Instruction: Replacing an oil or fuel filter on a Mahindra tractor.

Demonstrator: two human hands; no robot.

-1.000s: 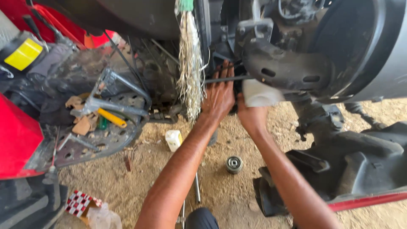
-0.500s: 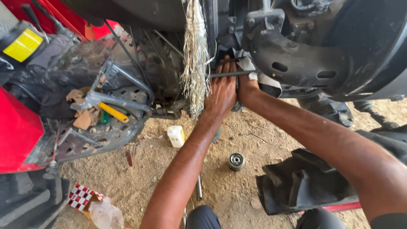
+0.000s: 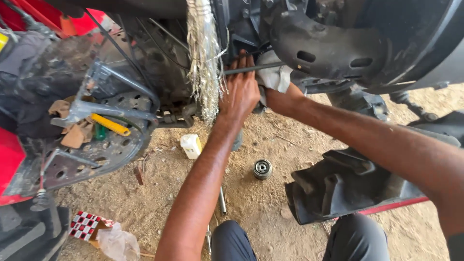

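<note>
Up under the machine, the left hand (image 3: 240,92) lies flat, fingers spread against a thin metal rod (image 3: 256,68) running crosswise just past its fingertips. Right hand (image 3: 276,89) clutches a white rag (image 3: 274,76) just below the rod.

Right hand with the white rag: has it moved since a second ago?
Yes. The right hand has slid left, closer to the left hand, judged against the silver tinsel tassel.

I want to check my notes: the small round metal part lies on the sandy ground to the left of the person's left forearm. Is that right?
Not quite. The head view shows the small round metal part on the sandy ground to the right of the left forearm, between the two arms.
</note>
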